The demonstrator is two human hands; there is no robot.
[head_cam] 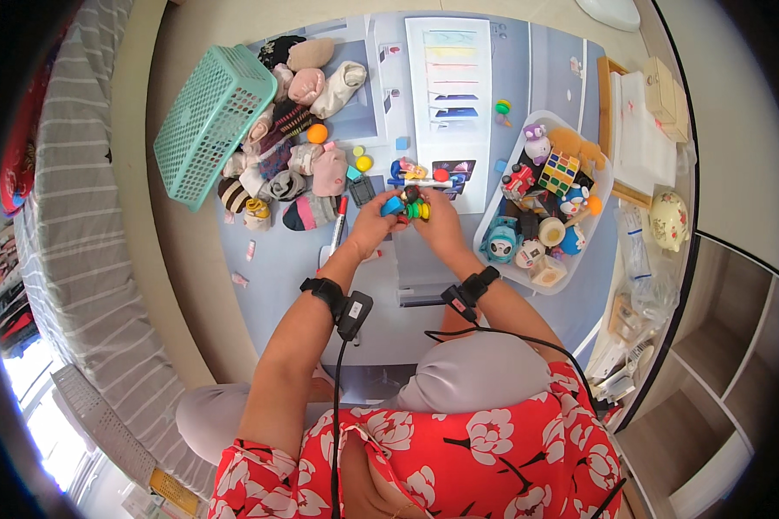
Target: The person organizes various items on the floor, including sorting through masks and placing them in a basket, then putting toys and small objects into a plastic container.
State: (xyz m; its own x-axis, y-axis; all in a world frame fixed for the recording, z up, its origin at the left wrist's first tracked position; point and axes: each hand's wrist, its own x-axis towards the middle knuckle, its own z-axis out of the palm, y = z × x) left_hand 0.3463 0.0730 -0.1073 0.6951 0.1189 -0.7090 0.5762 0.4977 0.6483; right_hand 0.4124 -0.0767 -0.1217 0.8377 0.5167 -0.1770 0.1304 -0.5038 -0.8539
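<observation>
My left hand [374,227] is closed around a blue block [392,206] at the middle of the mat. Close against it, my right hand [439,220] holds a small toy with green and yellow discs [419,210]. A dark and red small piece [410,193] shows between the fingertips; which hand bears it I cannot tell. Just beyond the hands lie a small doll figure [410,169], a blue pen [422,183] and a red ball [441,175]. A dark toy car [362,191] and a red-capped marker [339,224] are left of my left hand.
At the left, a tipped green plastic basket [201,123] adjoins a pile of rolled socks [285,156]. An orange ball [317,133] and yellow ball [364,163] lie nearby. At the right stands a clear bin [493,272] of toys with a puzzle cube [559,173], beside a wooden tray [630,194].
</observation>
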